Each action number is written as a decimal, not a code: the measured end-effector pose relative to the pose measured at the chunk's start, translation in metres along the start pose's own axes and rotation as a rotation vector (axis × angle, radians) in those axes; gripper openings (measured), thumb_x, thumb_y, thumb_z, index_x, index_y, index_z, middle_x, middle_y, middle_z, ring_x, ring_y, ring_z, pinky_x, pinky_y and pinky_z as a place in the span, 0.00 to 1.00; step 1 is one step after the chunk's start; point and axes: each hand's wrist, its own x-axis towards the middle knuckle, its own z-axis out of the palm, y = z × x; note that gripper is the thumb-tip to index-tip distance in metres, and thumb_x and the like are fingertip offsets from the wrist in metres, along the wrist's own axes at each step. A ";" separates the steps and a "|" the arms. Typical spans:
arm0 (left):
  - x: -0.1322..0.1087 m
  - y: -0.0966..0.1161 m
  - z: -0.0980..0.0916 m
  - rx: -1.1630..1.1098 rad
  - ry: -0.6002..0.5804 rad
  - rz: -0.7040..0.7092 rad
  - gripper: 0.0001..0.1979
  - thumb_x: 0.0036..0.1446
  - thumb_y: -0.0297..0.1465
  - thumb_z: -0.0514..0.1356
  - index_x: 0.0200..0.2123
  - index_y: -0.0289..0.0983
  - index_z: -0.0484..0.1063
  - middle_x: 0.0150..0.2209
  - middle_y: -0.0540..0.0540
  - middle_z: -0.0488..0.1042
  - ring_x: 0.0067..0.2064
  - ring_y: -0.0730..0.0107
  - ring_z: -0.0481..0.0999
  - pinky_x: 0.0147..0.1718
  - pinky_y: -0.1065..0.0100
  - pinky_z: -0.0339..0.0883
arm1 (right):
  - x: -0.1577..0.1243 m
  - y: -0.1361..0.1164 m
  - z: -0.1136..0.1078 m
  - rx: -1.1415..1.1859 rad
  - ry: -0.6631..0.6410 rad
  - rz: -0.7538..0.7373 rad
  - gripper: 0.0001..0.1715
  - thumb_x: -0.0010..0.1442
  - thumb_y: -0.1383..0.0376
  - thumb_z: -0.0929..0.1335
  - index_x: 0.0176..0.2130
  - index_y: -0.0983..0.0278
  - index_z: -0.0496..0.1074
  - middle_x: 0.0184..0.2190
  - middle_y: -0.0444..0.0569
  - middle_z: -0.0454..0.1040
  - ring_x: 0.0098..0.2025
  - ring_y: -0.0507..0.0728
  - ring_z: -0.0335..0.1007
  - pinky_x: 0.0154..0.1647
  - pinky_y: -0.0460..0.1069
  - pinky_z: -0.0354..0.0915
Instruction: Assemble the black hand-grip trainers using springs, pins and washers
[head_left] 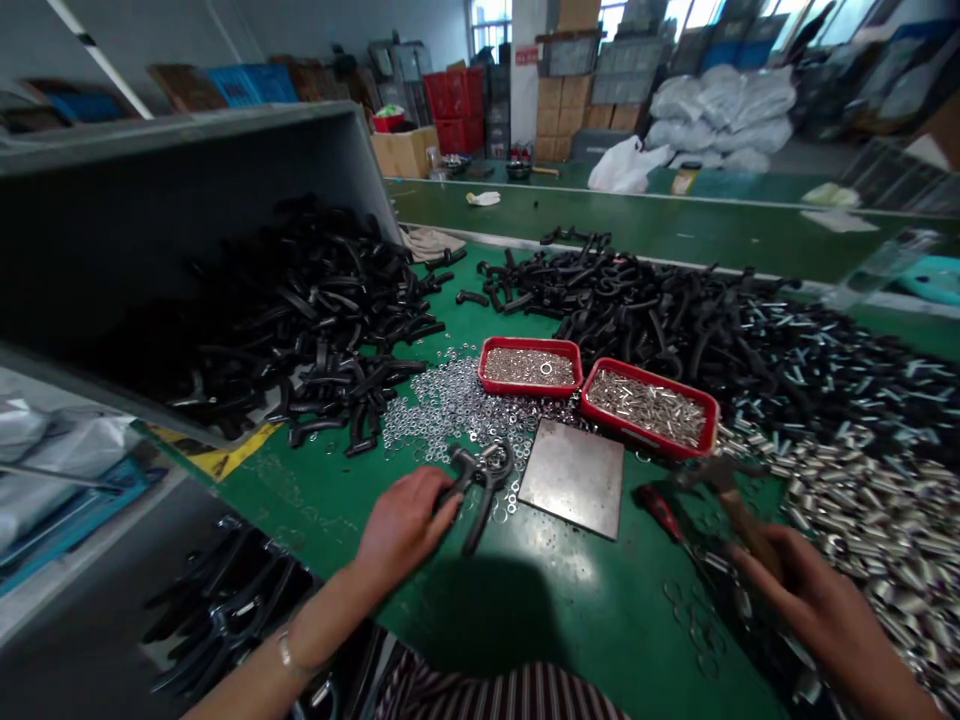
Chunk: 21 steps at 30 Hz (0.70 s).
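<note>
My left hand [405, 525] is closed round a black curved handle [463, 468] just above the green bench. Touching or very near it lies another black handle [484, 508], with a small metal piece at its top. In my right hand [814, 590] is a hammer [739, 505], gripped by its wooden shaft, its head pointing away from me. Beside the hammer a red-handled screwdriver [660, 512] lies on the bench. A square steel plate [574, 478] rests flat between my hands.
Two red trays [529, 388] of small metal parts stand behind the plate, near scattered washers [442, 405]. Black handles are heaped at the back [637, 300] and in a tipped grey bin [367, 165]. Metal sleeves [870, 530] pile up at the right.
</note>
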 end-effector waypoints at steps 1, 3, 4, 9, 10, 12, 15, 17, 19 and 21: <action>-0.016 -0.022 -0.008 0.037 0.042 -0.026 0.09 0.68 0.39 0.53 0.43 0.41 0.67 0.41 0.43 0.75 0.42 0.59 0.76 0.43 0.59 0.70 | -0.003 0.022 -0.005 -0.024 0.030 0.013 0.29 0.54 0.39 0.67 0.47 0.52 0.68 0.36 0.58 0.78 0.28 0.66 0.73 0.29 0.60 0.66; -0.042 -0.062 -0.022 0.124 0.093 -0.072 0.09 0.67 0.39 0.53 0.44 0.41 0.67 0.41 0.42 0.75 0.42 0.57 0.76 0.43 0.57 0.70 | -0.005 0.062 -0.015 -0.105 0.086 -0.017 0.25 0.56 0.40 0.66 0.47 0.48 0.68 0.39 0.62 0.78 0.30 0.68 0.74 0.33 0.63 0.66; -0.049 -0.076 -0.028 0.153 0.107 -0.085 0.10 0.67 0.39 0.53 0.44 0.41 0.68 0.41 0.42 0.75 0.42 0.56 0.77 0.43 0.56 0.70 | -0.002 0.076 -0.019 -0.162 0.111 -0.086 0.23 0.56 0.40 0.65 0.45 0.47 0.69 0.40 0.64 0.77 0.33 0.70 0.74 0.35 0.65 0.66; -0.016 -0.067 -0.029 0.145 0.156 -0.023 0.12 0.68 0.34 0.50 0.49 0.42 0.69 0.48 0.41 0.74 0.49 0.56 0.74 0.51 0.55 0.67 | 0.028 0.060 -0.030 -0.405 0.231 -0.424 0.23 0.61 0.42 0.61 0.42 0.53 0.71 0.40 0.71 0.74 0.41 0.78 0.72 0.46 0.69 0.60; 0.002 -0.055 -0.022 0.142 0.125 0.028 0.12 0.68 0.32 0.51 0.50 0.41 0.70 0.49 0.41 0.74 0.49 0.57 0.74 0.51 0.56 0.67 | 0.031 0.043 -0.029 -0.409 0.235 -0.443 0.24 0.63 0.43 0.59 0.44 0.54 0.72 0.42 0.70 0.74 0.44 0.77 0.71 0.48 0.69 0.60; 0.037 -0.030 -0.003 0.187 0.028 0.124 0.13 0.66 0.28 0.51 0.51 0.41 0.70 0.48 0.41 0.74 0.48 0.58 0.74 0.49 0.57 0.67 | 0.033 0.012 -0.025 -0.391 0.218 -0.487 0.23 0.66 0.46 0.58 0.46 0.56 0.72 0.44 0.67 0.75 0.46 0.74 0.71 0.51 0.66 0.61; 0.074 -0.002 0.026 0.325 -0.054 0.125 0.14 0.63 0.23 0.51 0.47 0.36 0.72 0.43 0.39 0.75 0.44 0.58 0.74 0.46 0.59 0.68 | 0.025 -0.008 -0.021 -0.424 0.149 -0.558 0.23 0.67 0.50 0.59 0.45 0.60 0.74 0.45 0.60 0.76 0.48 0.68 0.71 0.52 0.63 0.62; 0.083 0.004 0.039 0.371 -0.084 0.116 0.14 0.62 0.21 0.49 0.42 0.34 0.73 0.39 0.38 0.74 0.42 0.56 0.74 0.44 0.58 0.68 | 0.020 0.000 -0.025 -0.454 0.144 -0.535 0.21 0.68 0.53 0.59 0.45 0.62 0.75 0.45 0.58 0.76 0.47 0.65 0.71 0.51 0.60 0.63; 0.083 0.000 0.046 0.360 -0.098 0.134 0.15 0.62 0.20 0.47 0.40 0.32 0.74 0.38 0.36 0.73 0.41 0.54 0.74 0.44 0.56 0.68 | 0.019 0.019 -0.035 -0.471 0.205 -0.458 0.20 0.69 0.56 0.59 0.44 0.64 0.75 0.43 0.57 0.77 0.45 0.64 0.70 0.50 0.59 0.63; 0.082 -0.009 0.049 0.316 -0.105 0.128 0.15 0.63 0.22 0.47 0.42 0.32 0.73 0.39 0.35 0.73 0.42 0.53 0.73 0.44 0.55 0.68 | 0.024 0.038 -0.048 -0.480 0.277 -0.333 0.20 0.68 0.57 0.59 0.42 0.65 0.75 0.40 0.57 0.78 0.43 0.63 0.71 0.48 0.57 0.64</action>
